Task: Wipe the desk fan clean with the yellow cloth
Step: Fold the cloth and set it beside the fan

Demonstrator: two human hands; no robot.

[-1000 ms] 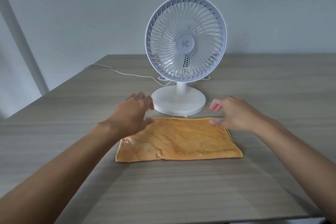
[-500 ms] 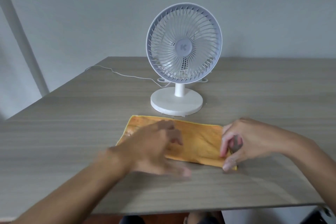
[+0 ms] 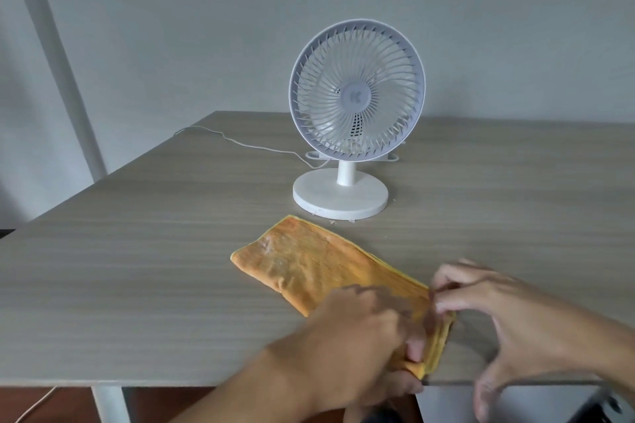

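Note:
The white desk fan (image 3: 355, 106) stands upright on its round base (image 3: 340, 197) at the middle back of the wooden table (image 3: 137, 268). The yellow cloth (image 3: 309, 261), folded, lies slanted in front of the fan and reaches the table's front edge. My left hand (image 3: 360, 343) grips the cloth's near end at that edge, thumb under it. My right hand (image 3: 494, 316) pinches the same end of the cloth from the right with its fingertips. Both hands are blurred.
A thin white cable (image 3: 240, 144) runs from the fan to the back left of the table. A white table leg (image 3: 110, 402) shows below the front edge. A grey wall rises behind the table.
The cloth has been folded narrower and pulled toward the front edge, now lying slanted. Both hands moved from near the fan base back to the cloth's near end.

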